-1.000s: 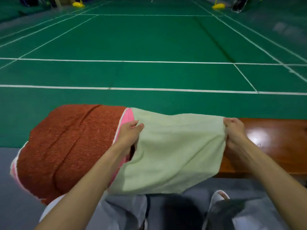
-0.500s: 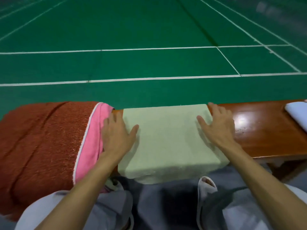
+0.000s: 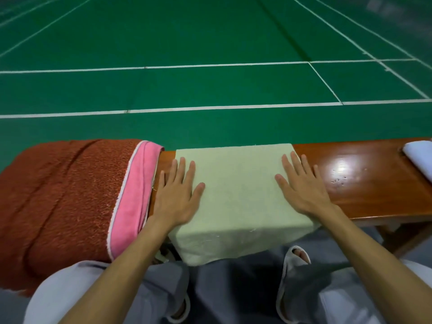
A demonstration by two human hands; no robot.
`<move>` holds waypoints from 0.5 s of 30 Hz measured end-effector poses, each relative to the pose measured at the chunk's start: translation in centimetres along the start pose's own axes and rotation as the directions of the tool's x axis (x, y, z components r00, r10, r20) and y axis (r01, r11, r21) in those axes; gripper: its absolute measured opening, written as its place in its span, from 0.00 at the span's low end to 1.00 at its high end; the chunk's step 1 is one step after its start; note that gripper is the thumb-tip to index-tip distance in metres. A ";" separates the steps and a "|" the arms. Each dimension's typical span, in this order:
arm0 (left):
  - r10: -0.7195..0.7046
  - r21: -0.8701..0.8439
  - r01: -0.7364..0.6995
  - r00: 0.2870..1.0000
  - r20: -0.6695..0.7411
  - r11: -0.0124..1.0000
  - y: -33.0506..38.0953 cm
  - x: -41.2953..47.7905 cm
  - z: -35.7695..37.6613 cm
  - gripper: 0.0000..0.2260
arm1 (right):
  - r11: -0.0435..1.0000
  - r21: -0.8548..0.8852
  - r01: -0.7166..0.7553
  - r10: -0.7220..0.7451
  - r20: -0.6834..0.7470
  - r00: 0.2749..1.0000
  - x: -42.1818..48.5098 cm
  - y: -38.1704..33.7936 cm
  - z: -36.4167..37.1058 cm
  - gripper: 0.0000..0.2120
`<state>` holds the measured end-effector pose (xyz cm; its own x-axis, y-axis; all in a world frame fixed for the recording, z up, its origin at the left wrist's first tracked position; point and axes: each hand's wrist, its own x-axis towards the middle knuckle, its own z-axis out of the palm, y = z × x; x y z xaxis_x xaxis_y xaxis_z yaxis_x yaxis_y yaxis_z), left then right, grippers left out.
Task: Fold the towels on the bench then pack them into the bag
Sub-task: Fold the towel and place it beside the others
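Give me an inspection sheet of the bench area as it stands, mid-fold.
Surface: wooden bench, glossy, bare to the right of the hands.
Job's things: light green towel folded flat on the bench, near edge hanging over the front; rust-red towel and pink towel draped over the left end; white towel cut off at the right edge of view; bag: nothing seen.
Clutter: nothing seen.
Grippers: left hand and right hand flat, fingers straight, pressing the green towel's two sides.
Cables: nothing seen.
Surroundings: green court floor with white lines; a slipper below the bench.
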<state>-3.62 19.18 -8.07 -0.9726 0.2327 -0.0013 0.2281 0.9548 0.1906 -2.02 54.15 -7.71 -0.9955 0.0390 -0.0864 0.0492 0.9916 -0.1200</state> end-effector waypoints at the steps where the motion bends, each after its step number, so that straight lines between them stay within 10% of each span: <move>1: 0.002 -0.016 -0.002 1.000 0.005 1.000 0.0 0.0 -0.1 0.32 | 1.000 0.015 -0.008 0.008 0.006 1.000 -0.2 0.1 -0.2 0.35; 7: -0.142 -0.271 0.103 0.982 -0.127 0.957 -0.1 -1.0 -1.5 0.23 | 0.955 0.248 -0.163 0.233 -0.284 0.930 -1.0 -1.1 -2.2 0.25; 15: -0.310 -0.403 0.293 0.950 0.024 0.867 -0.6 -0.2 -3.5 0.08 | 0.859 0.351 -0.372 0.352 0.123 0.928 -0.9 0.4 -4.6 0.14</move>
<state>-3.75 17.89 -4.80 -0.9940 -0.0706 -0.0835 -0.1054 0.8217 0.5601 -1.49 55.07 -3.13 -0.8964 0.3701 -0.2439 0.4415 0.7937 -0.4184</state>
